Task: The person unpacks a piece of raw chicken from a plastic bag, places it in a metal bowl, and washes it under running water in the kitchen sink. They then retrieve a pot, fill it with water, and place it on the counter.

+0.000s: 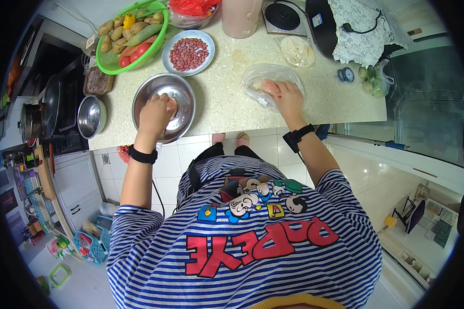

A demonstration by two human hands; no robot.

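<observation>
My left hand (154, 116) reaches into a stainless steel bowl (188, 96) near the counter's front edge. Its fingers are closed around a pale pink piece of raw meat (172, 106), which my hand partly covers. Farther right, my right hand (290, 98) grips another pink piece of raw meat (270, 87) over a clear plastic bag (252, 74) lying spread on the counter. Some pale contents show through the bag, but I cannot tell what they are. A metal plate of red-skinned peanuts (188, 54) stands just behind the bowl.
A green basket (114, 69) of potatoes, carrots and tomatoes stands at the back left. Beside the steel bowl are a smaller bowl (91, 116) and a brown-filled container (98, 81). Wrapped flatbread (297, 51), a pink kettle (241, 17), a small clock (345, 75) and bagged green produce (372, 80) stand rightward.
</observation>
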